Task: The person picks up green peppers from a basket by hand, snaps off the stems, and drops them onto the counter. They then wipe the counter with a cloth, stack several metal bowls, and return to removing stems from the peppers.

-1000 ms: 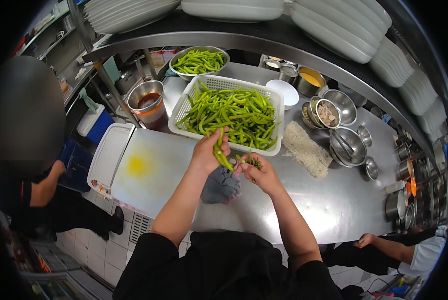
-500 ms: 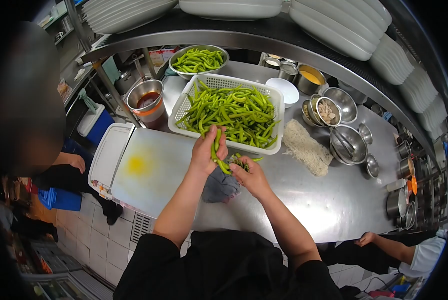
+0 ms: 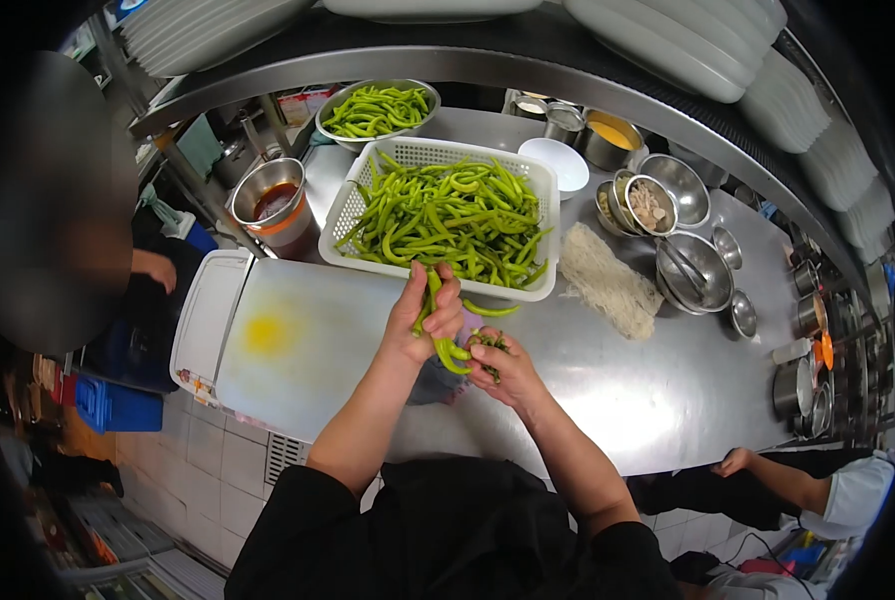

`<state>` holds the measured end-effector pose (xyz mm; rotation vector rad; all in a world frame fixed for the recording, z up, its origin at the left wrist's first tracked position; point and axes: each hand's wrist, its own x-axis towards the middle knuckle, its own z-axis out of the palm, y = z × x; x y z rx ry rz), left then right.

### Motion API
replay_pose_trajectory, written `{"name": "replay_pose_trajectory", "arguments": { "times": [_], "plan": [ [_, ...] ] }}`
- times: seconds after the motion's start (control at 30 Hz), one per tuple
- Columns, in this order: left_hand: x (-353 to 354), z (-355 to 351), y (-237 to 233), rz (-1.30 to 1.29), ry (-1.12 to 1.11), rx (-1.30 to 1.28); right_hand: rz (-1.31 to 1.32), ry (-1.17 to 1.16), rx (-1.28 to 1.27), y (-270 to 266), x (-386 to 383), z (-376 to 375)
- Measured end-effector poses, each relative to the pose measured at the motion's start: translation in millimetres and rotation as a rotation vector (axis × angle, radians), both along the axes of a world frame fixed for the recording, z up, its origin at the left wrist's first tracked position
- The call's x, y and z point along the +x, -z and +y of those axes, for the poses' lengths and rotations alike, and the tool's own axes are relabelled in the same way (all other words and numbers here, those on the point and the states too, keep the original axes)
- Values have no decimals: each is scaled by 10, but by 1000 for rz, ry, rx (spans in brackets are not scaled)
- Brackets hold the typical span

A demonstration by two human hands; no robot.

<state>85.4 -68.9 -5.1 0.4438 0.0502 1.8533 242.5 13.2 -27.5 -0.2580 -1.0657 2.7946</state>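
My left hand (image 3: pixel 423 320) is wrapped round a few long green chili peppers (image 3: pixel 450 357), their ends sticking out below the fingers. Close beside it, my right hand (image 3: pixel 508 370) is closed on a small bunch of pepper stems (image 3: pixel 492 345), with its fingertips at the end of a held pepper. Just beyond both hands sits a white perforated basket (image 3: pixel 552 225) heaped with green chili peppers (image 3: pixel 448 215). One loose pepper (image 3: pixel 490 309) lies by the basket's near edge. A grey cloth (image 3: pixel 430 385) lies under the hands, partly hidden.
A cutting board (image 3: pixel 303 345) with a yellow stain lies left. Behind are a steel bowl of peppers (image 3: pixel 378 110) and a container of dark red liquid (image 3: pixel 276 205). Noodle-like strands (image 3: pixel 608 285) and steel bowls (image 3: pixel 693 270) stand right. A plate shelf (image 3: pixel 448 65) overhangs. People stand on both sides.
My hands have moved slightly down, and the held peppers now hang a little lower between them. The view has shifted a little. The person at left has moved an arm.
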Motion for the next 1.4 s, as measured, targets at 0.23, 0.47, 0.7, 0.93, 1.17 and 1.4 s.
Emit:
{"name": "replay_pose_trajectory", "arguments": {
  "times": [0.23,0.47,0.7,0.93,1.17,1.4],
  "plan": [
    [30,72,30,177,-90,34,-91,139,35,-24,18,36],
    [-28,41,147,140,-178,-30,-179,231,174,-49,-56,-17],
    [-53,56,93,-100,-4,167,13,102,-156,-135,7,-14],
    [-598,3,-117,457,-297,-207,49,72,-152,-142,144,193],
    [-1508,838,-190,1701,-567,-1213,-3,184,-223,121,232,204],
    [-1547,1314,141,2051,-359,-1432,-59,248,-31,29,419,351]
  ]
}}
